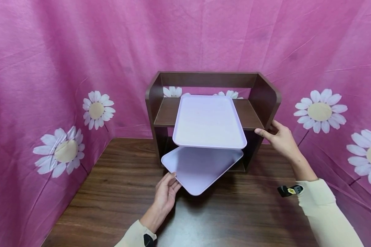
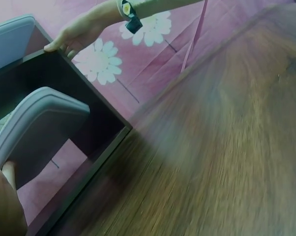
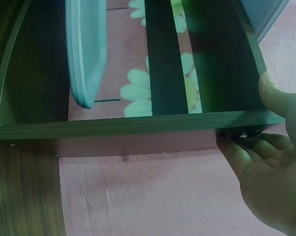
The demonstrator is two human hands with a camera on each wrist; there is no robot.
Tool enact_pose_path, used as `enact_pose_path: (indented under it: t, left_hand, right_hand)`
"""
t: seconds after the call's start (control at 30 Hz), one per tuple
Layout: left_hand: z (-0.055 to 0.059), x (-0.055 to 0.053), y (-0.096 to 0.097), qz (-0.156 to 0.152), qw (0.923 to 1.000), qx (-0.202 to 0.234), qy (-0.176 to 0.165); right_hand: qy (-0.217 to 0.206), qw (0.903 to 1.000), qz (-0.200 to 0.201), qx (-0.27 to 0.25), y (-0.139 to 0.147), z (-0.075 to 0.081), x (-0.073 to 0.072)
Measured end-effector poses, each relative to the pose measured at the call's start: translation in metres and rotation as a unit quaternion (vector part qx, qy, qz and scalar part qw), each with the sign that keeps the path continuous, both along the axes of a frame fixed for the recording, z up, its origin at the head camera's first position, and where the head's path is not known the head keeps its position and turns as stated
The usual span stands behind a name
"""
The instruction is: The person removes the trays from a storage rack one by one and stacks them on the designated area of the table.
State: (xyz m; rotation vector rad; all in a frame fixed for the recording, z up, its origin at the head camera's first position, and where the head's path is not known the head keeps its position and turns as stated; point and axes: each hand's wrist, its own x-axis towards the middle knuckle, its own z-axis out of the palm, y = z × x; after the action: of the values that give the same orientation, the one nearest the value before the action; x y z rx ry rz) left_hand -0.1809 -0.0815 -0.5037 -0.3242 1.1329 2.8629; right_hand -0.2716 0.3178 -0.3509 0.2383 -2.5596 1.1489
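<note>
A dark brown two-tier desktop shelf (image 1: pixel 267 99) stands on the table. My left hand (image 1: pixel 166 193) grips the near left edge of a pale lilac tray (image 1: pixel 201 168), which slants out of the lower compartment with one corner toward me. In the left wrist view, part of that hand shows against the tray (image 2: pixel 35 123). My right hand (image 1: pixel 282 139) holds the shelf's right side panel, thumb at the front edge and fingers round the outer face, as the right wrist view shows. A second lilac tray (image 1: pixel 208 120) lies on the upper tier, its front jutting past the board.
The wood-grain table (image 1: pixel 117 206) extends in front of the shelf and to both sides. Pink cloth (image 1: pixel 123 41) with white daisies hangs behind and at the sides, close to the shelf's back. A black band with a small device (image 1: pixel 290 190) is on the right wrist.
</note>
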Motion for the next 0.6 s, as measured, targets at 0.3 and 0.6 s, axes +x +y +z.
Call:
enact_pose_path:
  t: [0.3, 0.6]
  left_hand:
    - [-0.003, -0.003, -0.015, -0.019, 0.9995, -0.020, 0.016]
    - [-0.003, -0.002, -0.024, -0.031, 0.9987, -0.036, 0.018]
  right_hand:
    - [0.021, 0.9994, -0.025, 0.010, 0.000, 0.000, 0.002]
    - [0.015, 0.9995, -0.026, 0.008, 0.000, 0.000, 0.002]
